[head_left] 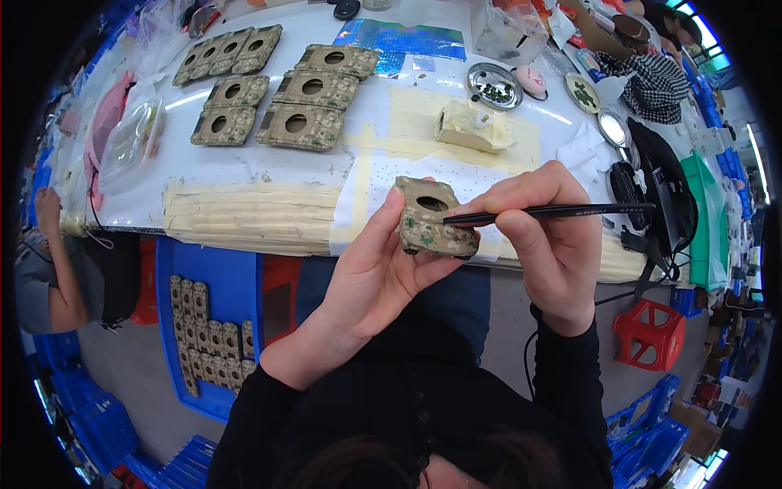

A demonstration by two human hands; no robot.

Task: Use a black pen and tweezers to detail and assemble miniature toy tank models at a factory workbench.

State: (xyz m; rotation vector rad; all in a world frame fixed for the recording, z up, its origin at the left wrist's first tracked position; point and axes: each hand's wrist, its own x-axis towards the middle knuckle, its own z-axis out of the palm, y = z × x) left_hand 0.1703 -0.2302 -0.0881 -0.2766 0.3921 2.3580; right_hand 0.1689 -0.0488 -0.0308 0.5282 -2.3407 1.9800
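Note:
My left hand [358,281] grips a small camouflage-painted model tank hull [433,231] from below and at its left side, tilted above the table's near edge. A round dark hole opens in the hull's top. In my right hand [554,236] is a slim black tool that looks like tweezers [562,211], gripped like a pen. Its tip meets the hull's top just beside the hole. Green and brown patches dot the hull's surface there. Beyond my hands sits a block wrapped in yellowish tape [472,128].
Several similar hulls [300,124] stand in rows at the far left; more fill a blue tray [213,269] below. A round metal dish [495,85] holds dark green bits. A clear plastic box [134,134], black bag [660,187] and red stool [649,334] are around. Someone's arm [61,269] shows left.

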